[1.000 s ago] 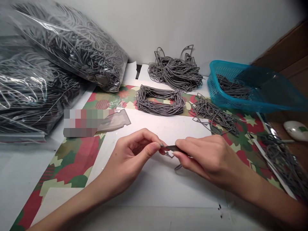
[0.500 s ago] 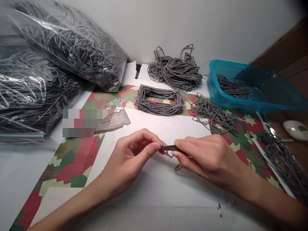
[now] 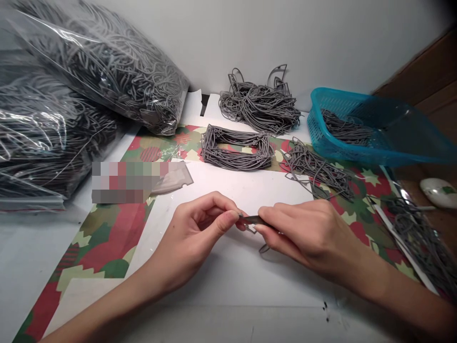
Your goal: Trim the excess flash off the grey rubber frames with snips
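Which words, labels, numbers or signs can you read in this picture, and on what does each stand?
None can be read.
The packet beside the left hand has its face blurred out.
The green mark on the white object is too small to read.

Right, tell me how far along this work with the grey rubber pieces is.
Done, it seems: one neat stack lies squared up behind the hands, and a few pieces lie in the blue basket. In hand: left hand and right hand both pinch a single grey piece over the white sheet. Left: loose tangles by the wall and beside the stack, plus two full plastic bags. Likely early on.
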Motion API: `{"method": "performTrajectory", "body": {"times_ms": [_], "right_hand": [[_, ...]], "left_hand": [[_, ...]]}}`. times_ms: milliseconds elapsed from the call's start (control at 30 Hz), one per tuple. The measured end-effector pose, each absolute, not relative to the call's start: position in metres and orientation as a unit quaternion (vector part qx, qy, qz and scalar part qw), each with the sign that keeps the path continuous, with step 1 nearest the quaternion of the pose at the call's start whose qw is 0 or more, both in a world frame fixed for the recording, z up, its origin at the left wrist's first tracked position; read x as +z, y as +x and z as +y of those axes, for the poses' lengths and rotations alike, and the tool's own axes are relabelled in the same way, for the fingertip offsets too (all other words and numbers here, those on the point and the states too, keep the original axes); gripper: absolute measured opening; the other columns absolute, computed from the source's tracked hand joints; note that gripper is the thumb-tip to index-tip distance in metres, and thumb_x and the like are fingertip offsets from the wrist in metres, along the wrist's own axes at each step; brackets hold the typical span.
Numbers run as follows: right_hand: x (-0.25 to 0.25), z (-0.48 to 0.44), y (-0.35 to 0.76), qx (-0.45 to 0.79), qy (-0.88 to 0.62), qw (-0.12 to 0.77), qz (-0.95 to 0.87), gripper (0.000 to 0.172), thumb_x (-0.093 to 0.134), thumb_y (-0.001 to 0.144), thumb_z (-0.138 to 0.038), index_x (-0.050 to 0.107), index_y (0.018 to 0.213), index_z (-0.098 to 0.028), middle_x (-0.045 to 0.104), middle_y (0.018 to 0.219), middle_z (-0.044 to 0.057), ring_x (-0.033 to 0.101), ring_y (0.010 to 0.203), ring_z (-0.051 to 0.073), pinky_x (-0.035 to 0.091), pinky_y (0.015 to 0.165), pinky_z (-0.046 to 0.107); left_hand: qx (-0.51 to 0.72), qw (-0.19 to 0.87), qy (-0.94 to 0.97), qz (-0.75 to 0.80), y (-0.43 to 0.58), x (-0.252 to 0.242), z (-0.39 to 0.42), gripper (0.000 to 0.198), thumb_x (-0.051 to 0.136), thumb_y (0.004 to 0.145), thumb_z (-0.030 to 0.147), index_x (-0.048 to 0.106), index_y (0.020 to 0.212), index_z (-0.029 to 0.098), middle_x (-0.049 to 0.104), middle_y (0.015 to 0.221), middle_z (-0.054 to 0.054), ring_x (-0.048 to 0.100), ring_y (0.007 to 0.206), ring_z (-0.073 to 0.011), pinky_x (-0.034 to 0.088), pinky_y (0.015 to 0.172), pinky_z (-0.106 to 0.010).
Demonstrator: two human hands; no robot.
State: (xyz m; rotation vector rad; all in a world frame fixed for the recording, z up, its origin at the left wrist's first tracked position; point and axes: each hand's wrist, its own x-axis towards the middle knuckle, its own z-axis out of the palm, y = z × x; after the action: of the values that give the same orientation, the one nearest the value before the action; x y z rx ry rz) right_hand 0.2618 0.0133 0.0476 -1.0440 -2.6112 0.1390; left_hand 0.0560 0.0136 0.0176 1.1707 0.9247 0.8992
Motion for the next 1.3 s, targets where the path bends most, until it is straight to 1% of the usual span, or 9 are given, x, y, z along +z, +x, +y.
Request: {"method": "performTrajectory", "body": {"times_ms": [200,300,433,700,867,1067,1300], "right_hand": [[0.0483,0.0138,0.2615,0.035,-0.372,0.153,-0.915,0.032,0.041,0.099,-0.027,0.058,0.074,-0.018,0.047,0.057,-0.005,0.041,0.045,0.009,0.026,0.047,0.025],[0.0488,0.0136,0.2617,0.03,-0.372,0.154,-0.915,0.033,0.04,0.1,-0.027,0.057,0.073,-0.018,0.047,0.056,-0.005,0.041,0.044,0.009,0.025,0.046,0.025],[0.049,0.0129,0.2621,0.027,-0.375,0.15,-0.914,0.033,0.041,0.1,-0.027,0.057,0.072,-0.018,0.046,0.056,-0.005,0.041,0.044,0.009,0.025,0.046,0.026],[0.0469,0.0121,0.2619,0.009,-0.384,0.143,-0.912,0.032,0.039,0.1,-0.03,0.058,0.077,-0.019,0.049,0.059,-0.005,0.043,0.045,0.009,0.024,0.046,0.027],[0.0482,0.0118,0.262,0.004,-0.385,0.135,-0.913,0.032,0.039,0.1,-0.032,0.058,0.078,-0.02,0.049,0.059,-0.005,0.043,0.045,0.01,0.023,0.047,0.028],[0.0503,0.012,0.2618,0.005,-0.386,0.129,-0.914,0.032,0.039,0.1,-0.031,0.057,0.077,-0.02,0.048,0.057,-0.006,0.043,0.045,0.009,0.022,0.047,0.027],[0.0513,0.012,0.263,0.006,-0.392,0.13,-0.911,0.031,0.04,0.1,-0.028,0.055,0.074,-0.02,0.048,0.054,-0.006,0.042,0.043,0.008,0.02,0.047,0.026]], "left_hand": [[0.388,0.676,0.485,0.395,0.0554,0.0146,0.0134,0.015,0.064,0.089,0.032,0.067,0.079,0.021,0.072,0.074,0.006,0.065,0.073,-0.0055,0.047,0.069,-0.011],[0.383,0.681,0.48,0.399,0.0552,0.0155,0.0136,0.015,0.065,0.088,0.034,0.067,0.08,0.021,0.073,0.074,0.006,0.066,0.073,-0.0057,0.046,0.069,-0.011],[0.377,0.677,0.484,0.406,0.0561,0.0163,0.0136,0.015,0.065,0.088,0.033,0.067,0.08,0.021,0.074,0.071,0.006,0.067,0.073,-0.0066,0.045,0.069,-0.012],[0.374,0.664,0.493,0.42,0.0569,0.0176,0.0137,0.014,0.064,0.089,0.031,0.067,0.079,0.022,0.075,0.072,0.007,0.066,0.07,-0.005,0.044,0.066,-0.01],[0.373,0.653,0.505,0.423,0.0564,0.0176,0.0134,0.012,0.064,0.089,0.031,0.067,0.081,0.023,0.075,0.073,0.007,0.068,0.072,-0.0049,0.045,0.067,-0.009],[0.38,0.644,0.512,0.423,0.0555,0.0172,0.0131,0.011,0.063,0.089,0.031,0.066,0.083,0.023,0.075,0.075,0.007,0.07,0.076,-0.0069,0.047,0.07,-0.009],[0.394,0.625,0.514,0.436,0.0565,0.0193,0.0145,0.011,0.065,0.088,0.026,0.069,0.079,0.022,0.071,0.073,0.006,0.068,0.073,-0.0067,0.049,0.068,-0.009]]}}
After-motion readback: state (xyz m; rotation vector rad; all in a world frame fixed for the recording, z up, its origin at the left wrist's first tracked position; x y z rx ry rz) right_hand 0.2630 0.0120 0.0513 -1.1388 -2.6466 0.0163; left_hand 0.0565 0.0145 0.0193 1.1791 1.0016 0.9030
